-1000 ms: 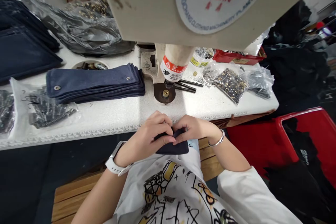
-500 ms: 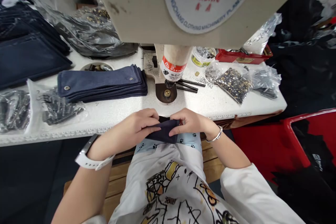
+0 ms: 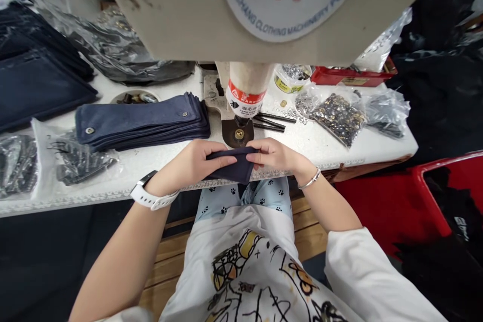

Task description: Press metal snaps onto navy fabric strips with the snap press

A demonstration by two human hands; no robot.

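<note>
A dark navy fabric piece is stretched between my two hands over the table's front edge. My left hand pinches its left part, thumb lying along the top. At the right end, my right hand grips it between thumb and fingers. Just beyond the cloth is the round brass die on the dark base of a snap press, whose head hangs above it. To the left lies a neat stack of navy fabric strips; the top one bears a metal snap near each end.
Plastic bags of dark springs lie at front left. A bag of brass and dark snap parts, a small tub and a red tray sit at right. More navy cloth is piled far left.
Both hands have moved forward and up with the fabric piece, from above the lap to the table's front edge, closer to the press. The view has shifted slightly.
</note>
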